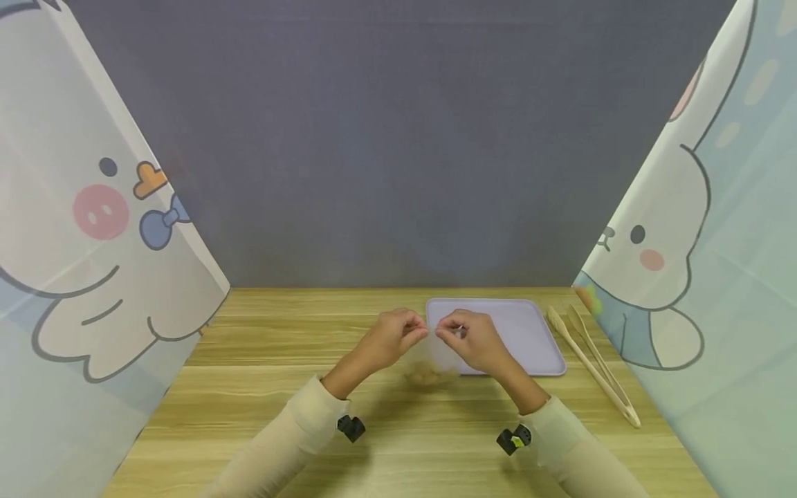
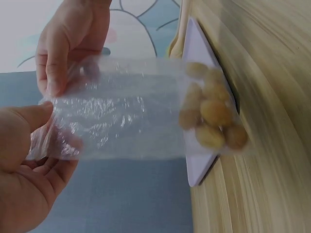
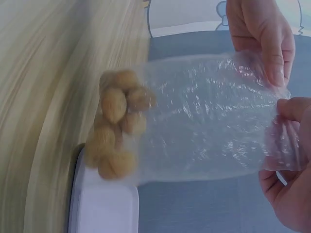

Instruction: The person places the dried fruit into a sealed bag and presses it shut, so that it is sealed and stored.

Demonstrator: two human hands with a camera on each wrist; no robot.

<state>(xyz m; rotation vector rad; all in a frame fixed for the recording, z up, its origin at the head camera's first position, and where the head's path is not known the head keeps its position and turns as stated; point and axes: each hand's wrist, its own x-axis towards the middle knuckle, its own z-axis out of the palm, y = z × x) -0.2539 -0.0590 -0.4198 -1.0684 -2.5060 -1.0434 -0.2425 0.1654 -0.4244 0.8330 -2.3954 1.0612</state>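
Note:
A clear plastic bag (image 2: 121,109) hangs from both hands, its top edge pinched between thumb and fingers on each side. Several walnuts (image 3: 114,104) lie bunched at the bottom of the bag; in the head view they are a blurred brown patch (image 1: 426,374) above the table. My left hand (image 1: 394,340) and right hand (image 1: 476,340) are close together with a small gap between the fingertips. Beneath and beyond the right hand lies a pale lilac tray (image 1: 519,339). Whether the bag's mouth is parted cannot be made out.
Wooden tongs (image 1: 594,370) lie at the tray's right, slanting toward the near right. The wood-grain table (image 1: 261,401) ends at a dark grey back panel (image 1: 398,152). Cartoon-printed panels stand along the left (image 1: 93,277) and right (image 1: 735,290) sides.

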